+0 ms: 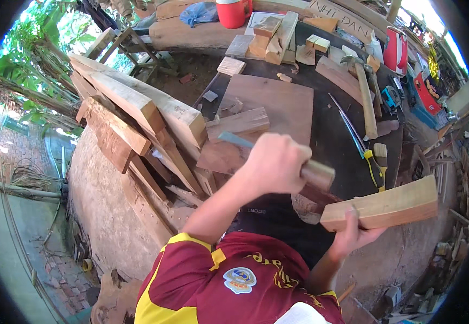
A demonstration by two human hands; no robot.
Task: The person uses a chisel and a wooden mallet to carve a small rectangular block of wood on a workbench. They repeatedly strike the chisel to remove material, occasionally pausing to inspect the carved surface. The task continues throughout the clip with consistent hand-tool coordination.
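My left hand (279,163) is closed round a wooden-handled chisel (319,175). Its flat bluish blade (234,139) points away to the left, over a small wood offcut (240,123) lying on a thin brown board (275,100). In my right hand (353,235) is a thick, pale wooden block (386,204), held low on the right with the thumb over its near side. The block sits apart from the chisel's handle end in the picture. My right fingers are mostly hidden beneath the block.
A dark worktable (332,135) carries a hammer (365,100), a yellow-black screwdriver (372,164), a brush (380,154) and several wood pieces. Long timber beams (137,97) lean at the left. A red jug (231,13) stands at the back, and a red-blue toolbox (428,97) far right.
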